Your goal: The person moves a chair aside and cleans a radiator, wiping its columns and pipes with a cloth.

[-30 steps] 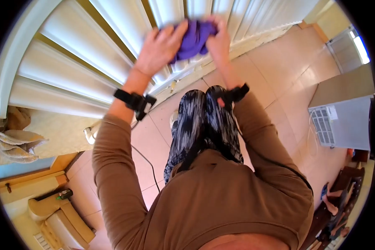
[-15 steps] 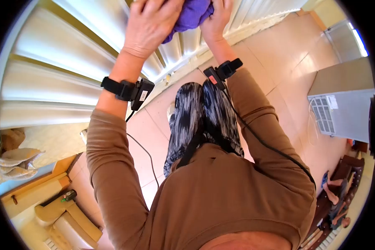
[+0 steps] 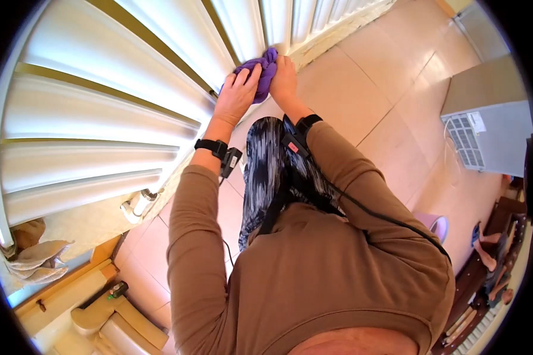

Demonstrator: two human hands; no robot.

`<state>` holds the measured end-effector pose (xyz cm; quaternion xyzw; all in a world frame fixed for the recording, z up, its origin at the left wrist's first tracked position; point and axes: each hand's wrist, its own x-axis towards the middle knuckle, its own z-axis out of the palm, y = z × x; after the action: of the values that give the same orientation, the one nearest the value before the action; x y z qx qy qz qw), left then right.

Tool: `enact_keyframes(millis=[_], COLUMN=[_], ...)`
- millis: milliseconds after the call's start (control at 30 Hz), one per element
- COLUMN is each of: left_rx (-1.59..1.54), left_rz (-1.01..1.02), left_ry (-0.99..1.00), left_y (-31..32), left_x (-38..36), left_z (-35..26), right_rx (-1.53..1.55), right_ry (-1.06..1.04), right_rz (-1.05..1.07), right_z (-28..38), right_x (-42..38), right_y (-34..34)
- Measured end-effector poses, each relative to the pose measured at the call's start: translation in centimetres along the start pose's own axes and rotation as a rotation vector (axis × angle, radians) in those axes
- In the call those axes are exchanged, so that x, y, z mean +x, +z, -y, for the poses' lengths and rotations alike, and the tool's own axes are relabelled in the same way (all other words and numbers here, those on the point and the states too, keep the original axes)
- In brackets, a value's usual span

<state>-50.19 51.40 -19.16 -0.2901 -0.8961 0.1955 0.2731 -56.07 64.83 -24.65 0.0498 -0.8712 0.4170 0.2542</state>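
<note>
A bunched purple cloth (image 3: 268, 70) is pressed against the lower edge of the white slatted radiator (image 3: 142, 48). On its left side lies my left hand (image 3: 237, 97), fingers curled over the cloth. My right hand (image 3: 284, 81) grips the cloth from the right, its fingertips partly hidden in the folds. Both wrists carry black straps with small devices, and a cable runs from each.
Pink floor tiles (image 3: 337, 100) spread to the right of the radiator. A white valve (image 3: 141, 204) sits at its lower left. A grey box-like appliance (image 3: 485, 127), a lilac bucket (image 3: 437, 225) and a cream armchair (image 3: 124, 322) stand around. A person sits on the brown sofa (image 3: 459, 307).
Both hands and the purple cloth have come down the radiator to its lower edge, closer to my knees. More of the slats and the bucket at right now show.
</note>
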Motion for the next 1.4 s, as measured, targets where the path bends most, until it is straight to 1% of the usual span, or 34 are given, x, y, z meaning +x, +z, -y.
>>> enact_keyframes(millis=[67, 100, 133, 167, 200, 233, 267, 333, 367, 400, 433, 467, 500, 533, 567, 633, 700, 767, 800, 867, 900, 967, 1033, 1067, 1133, 1300, 1367, 1400], left_rx=[-0.182, -0.286, -0.276, -0.545, -0.815, -0.891, -0.880, -1.041, -1.080, -1.070, -1.145, -1.221, -1.306, -1.261, -1.215, -1.082, -0.957, -0.873, -0.856, -0.829, -0.815, -0.796, -0.775, -0.771, -0.756, -0.729, -0.722, -0.718], left_rz=[0.019, 0.026, 0.022, -0.044, -0.114, -0.219, -0.228, -0.240, -0.109, -0.112, -0.113, -0.115, -0.120, -0.260, -0.407, -0.702, -0.891, -0.971, -0.974, -0.961, -0.956, -0.944, -0.938, -0.932, -0.939, -0.955, -0.967, -0.974], left_ry=[-0.181, -0.294, -0.295, -0.558, -0.816, -0.922, -0.925, -0.972, -0.841, -0.845, -0.780, -0.708, -0.790, -0.746, -0.723, -0.594, -0.412, -0.238, -0.170, -0.106, -0.099, -0.103, -0.123, -0.140, -0.154, -0.194, -0.192, -0.197], left_y=[-0.4, -0.5, -1.3, -2.4, -3.4, -4.5, -5.8, -8.1, -8.4, -9.2, -11.1, -13.2, -16.1, -19.3, -22.8, -29.8, -36.0, -40.6, -42.2, -44.0, -44.6, -45.0, -45.0, -44.9, -44.8, -43.9, -43.9, -43.7], left_x=[0.0, 0.3, 0.6, 0.9, 1.0, 1.2, 1.0, 0.2, -0.7, -1.5, -2.0, -2.5, -3.0, -3.4, -4.0, -5.6, -7.1, -8.1, -8.5, -8.9, -9.2, -9.7, -10.4, -10.6, -11.1, -11.9, -12.3, -12.4], left_z=[-0.9, -1.5, -2.0, -2.4, -2.4, -1.9, -1.4, -1.3, -1.1, -1.0, -0.9, -0.7, 0.6, 2.4, 4.4, 8.2, 10.8, 12.1, 12.6, 12.7, 12.8, 12.8, 12.6, 12.5, 12.3, 12.4, 12.3, 12.2], right_rx=[-0.068, -0.064, 0.427, 0.926, 1.209, 1.491, 1.494, 1.948, 1.948, 1.988, 2.028, 2.037, 1.986, 1.930, 2.029, 1.742, 1.487, 1.393, 1.347, 0.760, 0.763, 0.925, 0.385, 0.477, 0.392, 0.369, 0.328, 0.324], right_ry=[0.070, 0.069, 0.393, 0.707, 0.765, 0.817, 0.807, 1.072, 1.076, 1.035, 0.983, 0.968, 0.901, 0.838, 0.709, 0.619, 0.328, 0.027, -0.092, -0.545, -0.558, -0.410, -0.744, -0.768, -0.649, -0.691, -0.613, -0.627], right_rz=[0.148, 0.142, 0.336, 0.531, 0.638, 0.747, 0.758, 0.755, 0.769, 0.659, 0.544, 0.546, 0.524, 0.504, 0.571, 0.339, 0.128, 0.013, -0.101, -0.504, -0.486, -0.096, -0.354, -0.417, -0.358, -0.301, -0.159, -0.166], right_z=[-0.6, -0.9, -1.9, -1.6, -1.5, 0.2, 2.3, 5.5, 5.9, 6.5, 7.0, 7.0, 6.6, 6.0, 5.1, 6.7, 10.7, 16.1, 16.8, 21.8, 22.4, 22.9, 21.5, 22.7, 21.2, 16.1, 14.2, 13.6], right_x=[0.2, 0.0, -0.4, -0.2, -1.2, -2.8, -3.9, -5.7, -6.3, -6.6, -6.5, -6.2, -5.5, -4.7, -3.3, 0.2, 4.5, 7.1, 9.3, 10.6, 10.2, 8.9, 7.5, 7.1, 5.2, 2.7, 1.9, 1.6], right_y=[-0.4, -0.8, -1.0, -1.7, -2.9, -5.1, -7.1, -10.3, -10.5, -10.4, -10.3, -10.2, -10.1, -10.0, -10.0, -10.8, -13.1, -16.1, -15.6, -17.0, -16.2, -14.1, -10.0, -9.8, -7.0, -5.3, -5.3, -5.3])
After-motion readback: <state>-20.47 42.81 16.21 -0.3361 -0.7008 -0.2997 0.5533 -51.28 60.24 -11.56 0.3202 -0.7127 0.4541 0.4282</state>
